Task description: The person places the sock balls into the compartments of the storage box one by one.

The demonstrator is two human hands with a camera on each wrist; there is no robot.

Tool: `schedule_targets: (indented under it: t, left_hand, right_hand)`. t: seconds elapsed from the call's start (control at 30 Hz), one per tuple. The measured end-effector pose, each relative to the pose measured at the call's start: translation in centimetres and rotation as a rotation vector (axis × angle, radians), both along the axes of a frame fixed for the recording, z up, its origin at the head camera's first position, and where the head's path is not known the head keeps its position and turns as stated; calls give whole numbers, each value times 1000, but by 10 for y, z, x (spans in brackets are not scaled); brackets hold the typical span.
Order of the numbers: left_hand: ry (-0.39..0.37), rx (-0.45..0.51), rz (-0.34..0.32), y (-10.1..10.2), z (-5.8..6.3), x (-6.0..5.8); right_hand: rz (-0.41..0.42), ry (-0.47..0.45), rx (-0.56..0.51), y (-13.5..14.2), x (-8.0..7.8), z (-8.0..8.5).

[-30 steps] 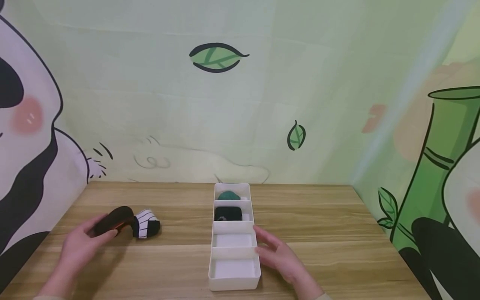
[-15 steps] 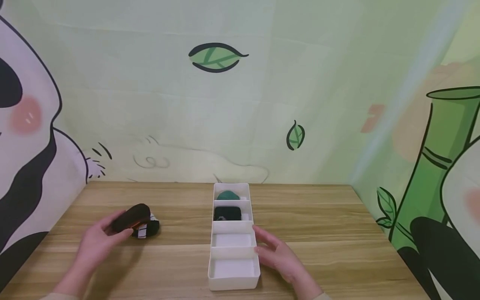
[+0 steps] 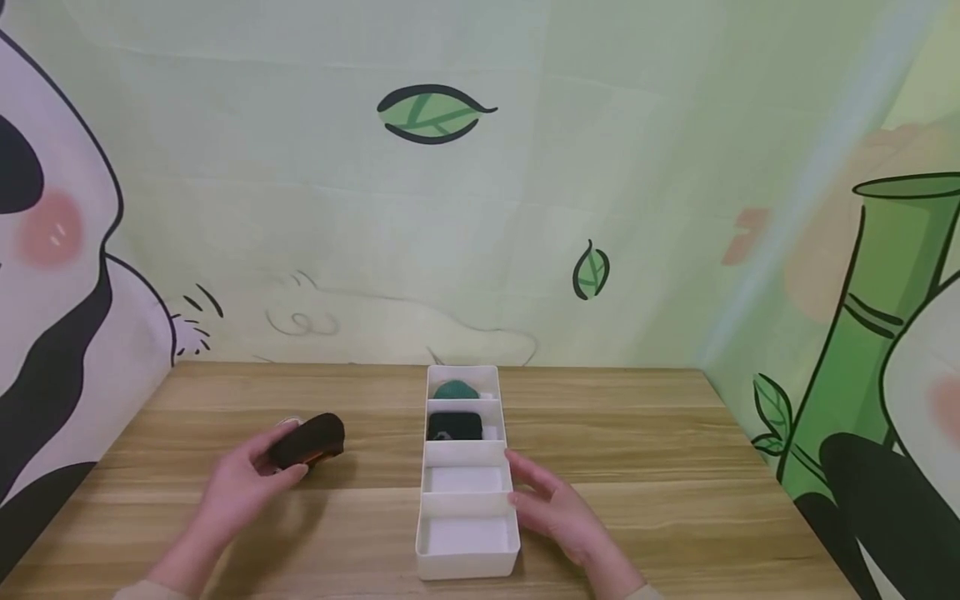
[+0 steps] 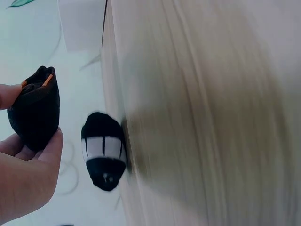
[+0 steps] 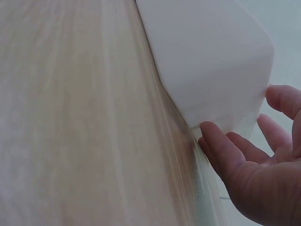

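Observation:
My left hand [image 3: 242, 479] pinches a folded black sock [image 3: 311, 440] with an orange edge, above the table left of the box. In the left wrist view, thumb and fingers grip this sock from two sides. A black-and-white striped rolled sock [image 4: 104, 148] lies on the table beyond it, mostly hidden in the head view. A long white box [image 3: 468, 567] with compartments stands mid-table. Its back two compartments hold a green rolled sock [image 3: 456, 390] and a black one [image 3: 455, 426]; the front two show bare floors. My right hand [image 3: 558, 512] touches the box's right side with its fingertips, fingers extended.
The wooden table [image 3: 637, 433] runs back to a wall cloth [image 3: 480, 208] printed with leaves, bamboo and pandas. Small white pieces sit beside the socks in the back compartments; too small to tell what they are.
My left hand has moved right with the black sock, passing in front of the striped sock and toward the box. My right hand and the box have stayed put.

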State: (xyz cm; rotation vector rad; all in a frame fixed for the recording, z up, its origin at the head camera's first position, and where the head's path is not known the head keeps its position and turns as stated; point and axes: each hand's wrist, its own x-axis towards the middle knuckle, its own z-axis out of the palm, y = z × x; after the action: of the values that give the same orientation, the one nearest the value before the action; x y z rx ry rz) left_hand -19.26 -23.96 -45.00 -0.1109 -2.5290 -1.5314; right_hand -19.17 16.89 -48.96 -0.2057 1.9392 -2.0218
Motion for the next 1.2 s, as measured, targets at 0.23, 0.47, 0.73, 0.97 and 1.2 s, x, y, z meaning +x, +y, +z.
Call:
schedule_targets:
  t: [0.23, 0.47, 0.73, 0.97, 1.2]
  left_hand:
    - [-19, 34, -46, 18, -1, 1]
    - [-36, 96, -73, 38, 3, 2]
    - [1, 151, -106, 59, 4, 1]
    - [2, 181, -150, 76, 7, -2]
    - [5, 203, -202, 95, 6, -7]
  right_hand:
    - [-11, -4, 37, -1, 1, 3]
    - [-11, -12, 46, -1, 1, 5]
    - [-4, 8, 39, -1, 1, 3]
    - [5, 10, 25, -1, 1, 2]
    - [10, 10, -6, -1, 1, 2]
